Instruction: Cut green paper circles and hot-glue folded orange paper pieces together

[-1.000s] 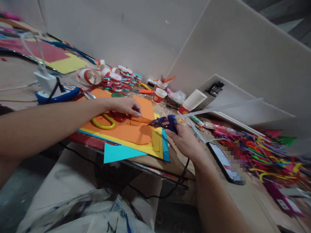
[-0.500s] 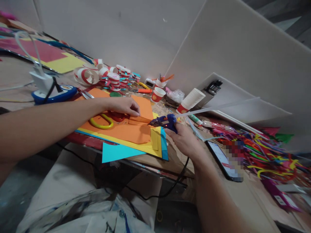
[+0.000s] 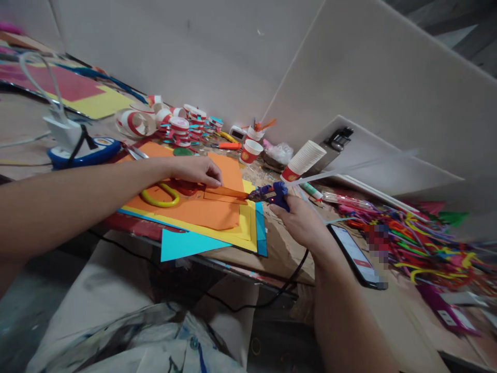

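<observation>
My right hand (image 3: 301, 220) is closed around the handle of a blue hot glue gun (image 3: 272, 195), which has a long clear glue stick (image 3: 357, 167) poking out of its back. The gun's nozzle is at the right end of a folded edge on the orange paper (image 3: 221, 212). My left hand (image 3: 200, 172) pinches that raised fold between thumb and fingers. Beneath lie yellow paper (image 3: 250, 233) and blue paper (image 3: 262, 243). Yellow-handled scissors (image 3: 160, 196) rest on the orange sheet by my left wrist, partly hidden by the forearm.
A stack of paper cups (image 3: 305, 159) and cup crafts (image 3: 179, 130) stand behind the paper. To the right are a phone (image 3: 355, 254) and many pipe cleaners (image 3: 423, 243). A power strip (image 3: 85, 153) sits left. The glue gun's black cord (image 3: 267, 303) hangs past the table's front edge.
The glue gun in my right hand has moved a little to the right along the orange fold, to its end. My left hand keeps its pinch in nearly the same place.
</observation>
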Motion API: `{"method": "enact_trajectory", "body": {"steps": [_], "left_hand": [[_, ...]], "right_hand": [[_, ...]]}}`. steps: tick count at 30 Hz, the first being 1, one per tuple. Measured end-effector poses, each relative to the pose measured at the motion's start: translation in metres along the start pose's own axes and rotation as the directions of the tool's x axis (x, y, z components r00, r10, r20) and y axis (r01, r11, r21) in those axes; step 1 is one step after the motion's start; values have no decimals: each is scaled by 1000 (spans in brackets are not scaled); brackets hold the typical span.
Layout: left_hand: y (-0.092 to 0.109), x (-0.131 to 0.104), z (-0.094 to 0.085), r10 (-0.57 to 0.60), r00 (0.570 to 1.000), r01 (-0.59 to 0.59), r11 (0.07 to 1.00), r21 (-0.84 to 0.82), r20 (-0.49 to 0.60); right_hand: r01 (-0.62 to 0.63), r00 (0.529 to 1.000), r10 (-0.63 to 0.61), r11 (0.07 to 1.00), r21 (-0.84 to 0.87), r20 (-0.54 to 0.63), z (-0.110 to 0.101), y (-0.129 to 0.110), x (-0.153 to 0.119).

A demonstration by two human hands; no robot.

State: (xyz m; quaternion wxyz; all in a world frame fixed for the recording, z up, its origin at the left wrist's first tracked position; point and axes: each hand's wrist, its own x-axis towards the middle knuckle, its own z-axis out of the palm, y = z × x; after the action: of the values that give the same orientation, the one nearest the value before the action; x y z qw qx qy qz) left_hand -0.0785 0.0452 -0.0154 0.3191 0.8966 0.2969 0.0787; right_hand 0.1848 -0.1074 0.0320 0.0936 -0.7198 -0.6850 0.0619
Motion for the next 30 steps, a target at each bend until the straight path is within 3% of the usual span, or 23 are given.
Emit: {"method": "enact_trajectory", "body": {"steps": [7,16,20,25,30], "left_hand": [[-1,2,-1,11,1000,-12,1000,25,25],[-1,1,0,16,1000,-16,1000,10,23],[-2,2,0,17,1000,-17,1000,9,19],[-8,4,1,6,1000,-5,999,-38,27],[-3,2,2,18,1000,-17,999,-47,14]], "right_hand": [[56,997,-64,988,142,48,2,0,0],[172,984,-181,939,298,0,23,-24,4],[163,984,-175,938,307,13,23,-26,4],[76,993,-102,942,328,64,15,-9,5],[-66,981,-50,818,571,185,6,10,4]]}}
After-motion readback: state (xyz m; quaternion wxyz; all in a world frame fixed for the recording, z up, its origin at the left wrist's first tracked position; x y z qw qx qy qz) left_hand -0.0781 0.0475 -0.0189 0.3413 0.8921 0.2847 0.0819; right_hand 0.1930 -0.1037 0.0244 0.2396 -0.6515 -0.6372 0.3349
